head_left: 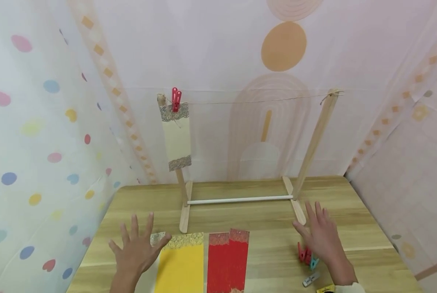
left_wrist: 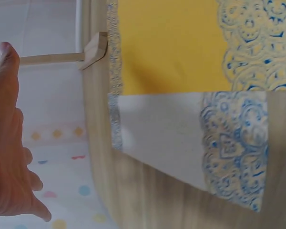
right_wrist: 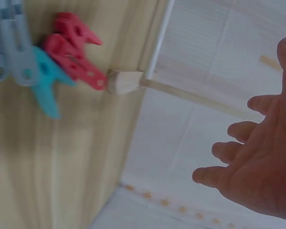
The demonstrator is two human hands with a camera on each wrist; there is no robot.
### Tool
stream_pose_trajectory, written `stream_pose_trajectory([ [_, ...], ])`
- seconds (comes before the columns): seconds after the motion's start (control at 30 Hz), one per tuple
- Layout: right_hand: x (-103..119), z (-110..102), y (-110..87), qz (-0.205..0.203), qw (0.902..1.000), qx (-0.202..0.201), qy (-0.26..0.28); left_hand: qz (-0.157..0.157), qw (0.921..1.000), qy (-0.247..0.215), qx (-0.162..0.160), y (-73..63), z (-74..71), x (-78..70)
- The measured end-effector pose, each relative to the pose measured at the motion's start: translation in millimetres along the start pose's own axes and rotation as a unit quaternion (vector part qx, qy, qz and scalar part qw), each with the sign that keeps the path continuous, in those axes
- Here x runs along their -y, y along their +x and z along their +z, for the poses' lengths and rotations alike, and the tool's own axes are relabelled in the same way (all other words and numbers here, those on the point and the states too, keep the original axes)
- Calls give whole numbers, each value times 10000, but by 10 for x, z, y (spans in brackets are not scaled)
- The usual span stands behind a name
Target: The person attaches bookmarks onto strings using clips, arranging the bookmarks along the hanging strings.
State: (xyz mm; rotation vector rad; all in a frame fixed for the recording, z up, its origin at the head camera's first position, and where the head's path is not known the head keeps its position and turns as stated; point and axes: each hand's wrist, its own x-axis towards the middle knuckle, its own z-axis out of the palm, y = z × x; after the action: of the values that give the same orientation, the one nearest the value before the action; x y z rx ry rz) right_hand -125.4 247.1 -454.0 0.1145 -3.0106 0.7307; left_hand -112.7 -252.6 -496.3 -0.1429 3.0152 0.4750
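Observation:
My left hand [head_left: 136, 252] hovers with fingers spread, holding nothing, at the left of the paper strips. Nearest to it are a yellow strip [head_left: 182, 268] with a patterned lace-like border and a white strip [left_wrist: 159, 131] with blue patterned ends, partly hidden by the hand in the head view. Right of these lie red strips [head_left: 227, 264], overlapping. My right hand [head_left: 322, 238], also empty with its fingers extended, is above red clothespins [head_left: 304, 255], a teal clothespin [head_left: 314, 263] and a grey clothespin [head_left: 310, 279]. A cream strip [head_left: 177, 140] hangs at the line's left end, under red clothespins [head_left: 176, 100].
A thin string [head_left: 255, 101] runs between two wooden posts [head_left: 317, 140], joined low down by a white rod [head_left: 240, 200]. The stand's feet [head_left: 184, 217] rest on the wooden table [head_left: 269, 244]. A small yellow and black object [head_left: 325, 289] lies by the right wrist. Patterned curtains [head_left: 211, 49] surround the table.

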Motion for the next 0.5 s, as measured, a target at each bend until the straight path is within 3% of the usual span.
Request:
stream_pose_trajectory([
  [0.2,-85,103,-70,249,9994,189,165,-26,9999,48,137,-3,150,36],
  [0.5,-220,259,-136,722,9956,582,155,-271,9953,-86,928,-22,318,121],
])
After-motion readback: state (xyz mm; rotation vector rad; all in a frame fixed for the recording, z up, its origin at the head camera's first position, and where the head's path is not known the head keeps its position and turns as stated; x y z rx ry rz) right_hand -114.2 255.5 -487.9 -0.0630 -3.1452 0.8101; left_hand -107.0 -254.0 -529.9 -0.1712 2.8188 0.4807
